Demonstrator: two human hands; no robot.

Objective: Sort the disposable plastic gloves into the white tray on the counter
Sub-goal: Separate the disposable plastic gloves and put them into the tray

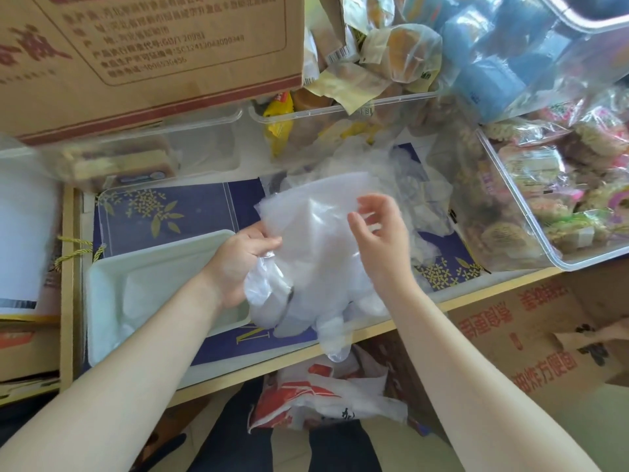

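Observation:
I hold a bunch of clear disposable plastic gloves (316, 247) above the counter's front edge. My left hand (243, 260) grips the bunch at its left side, thumb on top. My right hand (377, 226) is at the bunch's upper right, fingers loosely curled near the top glove's edge; whether it pinches the film I cannot tell. Glove fingers hang down past the counter edge. More loose gloves (401, 178) lie in a heap behind. The white tray (102, 301) sits at the left under my left forearm, with some clear plastic inside.
A cardboard box (146, 56) overhangs the back left. Clear bins (531, 206) of packaged snacks stand behind and to the right. A navy floral mat (163, 212) covers the counter. Below lie a red-and-white plastic bag (323, 396) and a printed carton (531, 335).

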